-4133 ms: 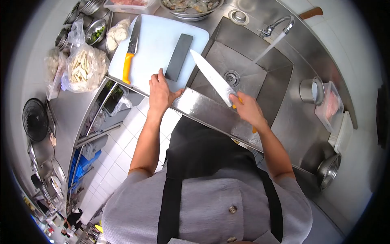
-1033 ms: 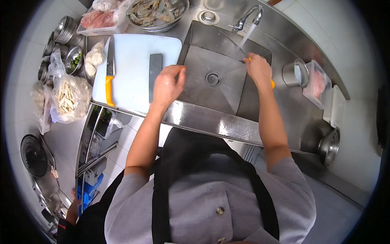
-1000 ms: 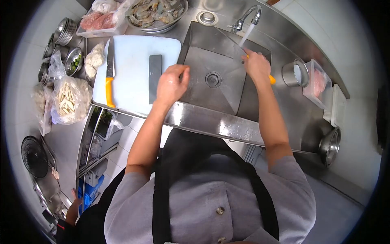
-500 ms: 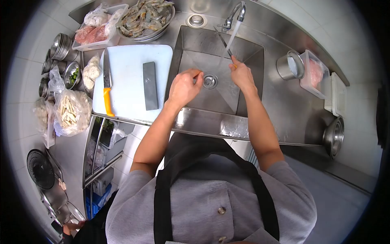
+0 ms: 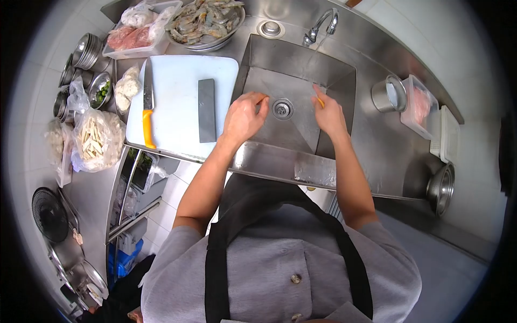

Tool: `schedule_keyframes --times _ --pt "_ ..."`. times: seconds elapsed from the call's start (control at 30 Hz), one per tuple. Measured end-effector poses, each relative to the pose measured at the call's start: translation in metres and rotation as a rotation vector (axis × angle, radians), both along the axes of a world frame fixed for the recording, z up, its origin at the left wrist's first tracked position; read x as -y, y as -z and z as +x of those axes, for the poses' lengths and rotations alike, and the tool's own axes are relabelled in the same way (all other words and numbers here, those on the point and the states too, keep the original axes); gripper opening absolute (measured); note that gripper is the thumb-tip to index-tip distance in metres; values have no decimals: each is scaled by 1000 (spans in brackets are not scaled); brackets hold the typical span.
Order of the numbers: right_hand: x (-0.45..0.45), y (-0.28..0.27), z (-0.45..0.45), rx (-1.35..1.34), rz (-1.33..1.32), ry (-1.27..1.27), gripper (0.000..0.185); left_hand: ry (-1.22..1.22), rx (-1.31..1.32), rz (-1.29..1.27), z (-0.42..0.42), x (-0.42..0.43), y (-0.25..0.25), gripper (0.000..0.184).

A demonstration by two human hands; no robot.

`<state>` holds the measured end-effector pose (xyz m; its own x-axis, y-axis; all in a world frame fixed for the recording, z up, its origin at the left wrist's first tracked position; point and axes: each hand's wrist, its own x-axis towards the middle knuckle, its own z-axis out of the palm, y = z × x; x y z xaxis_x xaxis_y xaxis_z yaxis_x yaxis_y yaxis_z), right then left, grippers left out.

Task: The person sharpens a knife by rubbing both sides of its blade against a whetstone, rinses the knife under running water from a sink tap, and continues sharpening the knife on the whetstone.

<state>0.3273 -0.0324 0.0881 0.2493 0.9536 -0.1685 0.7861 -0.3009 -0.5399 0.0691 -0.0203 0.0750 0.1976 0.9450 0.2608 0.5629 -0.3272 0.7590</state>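
Note:
Over the right part of the steel sink [image 5: 277,81], my right hand [image 5: 330,116] is closed around the yellow handle of a knife [image 5: 320,101]; its blade is hard to see from this angle. My left hand [image 5: 245,116] hovers above the left side of the sink with curled fingers. An orange spot shows at its fingertips, too small to name. Between the hands lies the drain [image 5: 283,109]. From the faucet [image 5: 323,27] behind the sink runs only a thin trickle.
Left of the sink, a white cutting board [image 5: 177,102] bears a second yellow-handled knife [image 5: 148,102] and a grey sharpening stone [image 5: 207,110]. Behind it stand a bowl of shrimp [image 5: 204,24] and a tub of bagged meat [image 5: 137,35]. A metal pot [image 5: 388,94] is at right.
The thick water stream has shrunk to a trickle. My right hand has come down and away from the faucet with the knife, whose blade was plainly visible before. My left hand stays nearly still.

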Motion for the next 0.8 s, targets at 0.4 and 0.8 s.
schedule_keyframes --times 0.4,0.8 --pt "23 24 -69 -498 -440 -271 46 7 -523 176 -40 26 37 72" --pt "-3 51 -101 -326 -440 -448 54 -60 -632 144 -103 6 76 83"
